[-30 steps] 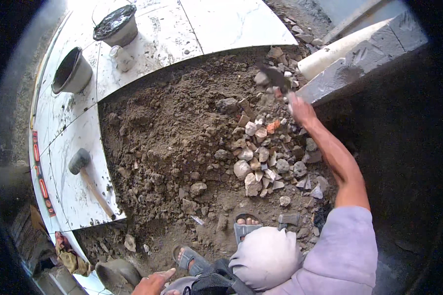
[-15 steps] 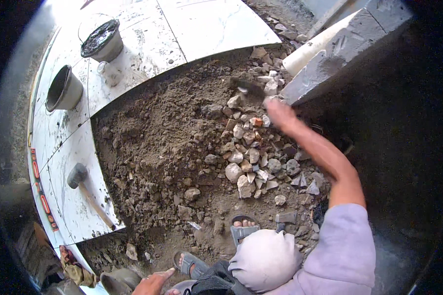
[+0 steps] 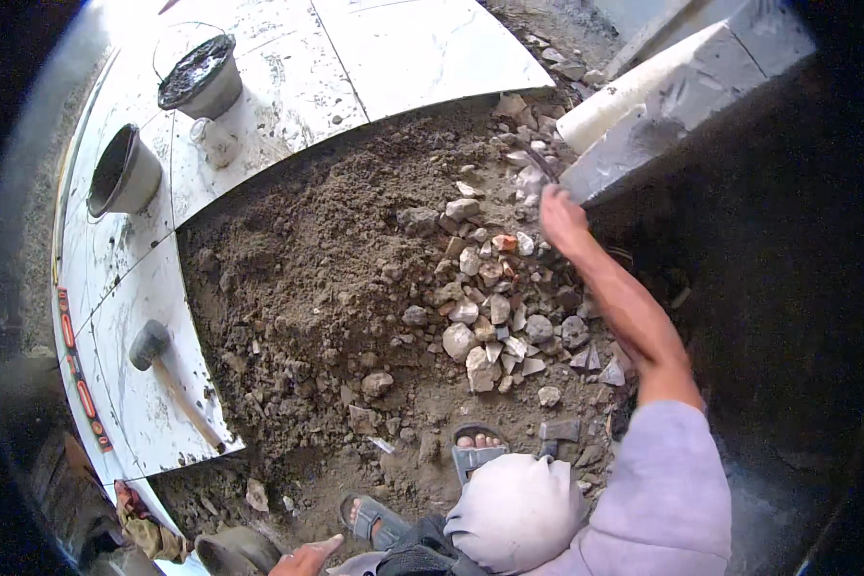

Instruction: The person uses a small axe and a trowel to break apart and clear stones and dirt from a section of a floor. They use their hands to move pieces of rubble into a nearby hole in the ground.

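Up at two o'clock, your right hand (image 3: 563, 217) is stretched out over the rubble, fingers curled tight around a dark tool handle (image 3: 540, 165). That handle runs long and thin from your fist toward eleven o'clock, its far end poking into the pale stones (image 3: 490, 317) beside the grey concrete block (image 3: 686, 96); what sits at its tip, you can't make out. Just beyond lies a white pipe (image 3: 612, 104), long axis pointing to two o'clock. Down at six o'clock your left hand (image 3: 307, 558) peeks in from the lower edge, fingers held together and flat, gripping nothing, near your sandalled feet (image 3: 475, 451). Brown dirt (image 3: 317, 278) fills the middle. Over at nine o'clock a mallet (image 3: 168, 370) rests on the white tiles (image 3: 422, 48), head toward eleven, handle trailing to five. Two dark buckets (image 3: 125, 173) stand at ten and eleven o'clock, well apart from both hands.
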Demonstrator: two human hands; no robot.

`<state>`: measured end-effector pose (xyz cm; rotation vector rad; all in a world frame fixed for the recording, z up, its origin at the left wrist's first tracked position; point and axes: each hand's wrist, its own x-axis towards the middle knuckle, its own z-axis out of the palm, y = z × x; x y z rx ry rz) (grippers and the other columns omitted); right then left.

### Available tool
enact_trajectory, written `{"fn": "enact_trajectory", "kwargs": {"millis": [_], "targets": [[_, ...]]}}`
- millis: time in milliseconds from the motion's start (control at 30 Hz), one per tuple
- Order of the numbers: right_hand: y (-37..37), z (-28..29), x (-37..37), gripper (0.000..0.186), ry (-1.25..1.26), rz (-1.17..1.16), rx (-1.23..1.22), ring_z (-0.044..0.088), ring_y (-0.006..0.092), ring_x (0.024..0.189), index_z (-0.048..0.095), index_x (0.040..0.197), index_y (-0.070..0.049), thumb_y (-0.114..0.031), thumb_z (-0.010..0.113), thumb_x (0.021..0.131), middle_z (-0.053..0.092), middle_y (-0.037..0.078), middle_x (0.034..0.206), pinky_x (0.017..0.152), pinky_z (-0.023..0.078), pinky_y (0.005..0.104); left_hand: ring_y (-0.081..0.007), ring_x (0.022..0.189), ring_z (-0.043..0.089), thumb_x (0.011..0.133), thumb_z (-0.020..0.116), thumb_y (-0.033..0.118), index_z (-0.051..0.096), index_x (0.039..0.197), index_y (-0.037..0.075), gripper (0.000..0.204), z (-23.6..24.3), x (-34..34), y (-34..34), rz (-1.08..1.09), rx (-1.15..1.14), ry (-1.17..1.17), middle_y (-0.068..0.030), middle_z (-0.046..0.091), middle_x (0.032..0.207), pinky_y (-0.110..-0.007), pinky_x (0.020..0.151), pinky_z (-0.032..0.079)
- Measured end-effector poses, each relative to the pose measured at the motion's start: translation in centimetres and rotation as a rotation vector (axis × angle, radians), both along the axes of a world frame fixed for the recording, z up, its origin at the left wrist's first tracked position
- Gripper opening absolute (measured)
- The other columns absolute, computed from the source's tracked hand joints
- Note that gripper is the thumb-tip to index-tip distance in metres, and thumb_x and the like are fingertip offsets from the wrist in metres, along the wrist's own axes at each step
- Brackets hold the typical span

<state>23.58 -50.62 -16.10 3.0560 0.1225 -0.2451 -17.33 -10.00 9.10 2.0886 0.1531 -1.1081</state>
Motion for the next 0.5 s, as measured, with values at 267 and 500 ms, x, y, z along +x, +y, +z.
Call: {"fn": "enact_trajectory", "kwargs": {"millis": [267, 500], "targets": [[-1.2, 0.6, 1.5, 0.031, -0.107, 0.014, 0.033, 0.063, 0.045, 0.084, 0.046, 0.106, 0.006, -0.007, 0.055, 0.079, 0.06, 0.028, 0.092, 0.073, 0.052, 0.0496, -0.0393, 0.117, 0.048, 0.088, 0.061, 0.023, 0.043, 0.136, 0.013, 0.052, -0.4, 0.2, 0.0, -0.057, 0.041, 0.017, -0.0202, 0.051, 0.127, -0.044, 0.097, 0.039], [-3.9, 0.4, -5.7, 0.03, 0.154, 0.173, -0.008, 0.06, 0.0461, 0.084, 0.044, 0.108, 0.005, -0.013, 0.048, 0.084, 0.058, 0.03, 0.096, 0.072, 0.05, 0.0508, -0.0383, 0.119, 0.047, 0.088, 0.061, 0.023, 0.043, 0.136, 0.013, 0.052, -0.4, -0.2, 0.5, -0.039, 0.013, 0.014, -0.0198, 0.051, 0.129, -0.044, 0.098, 0.039]]}}
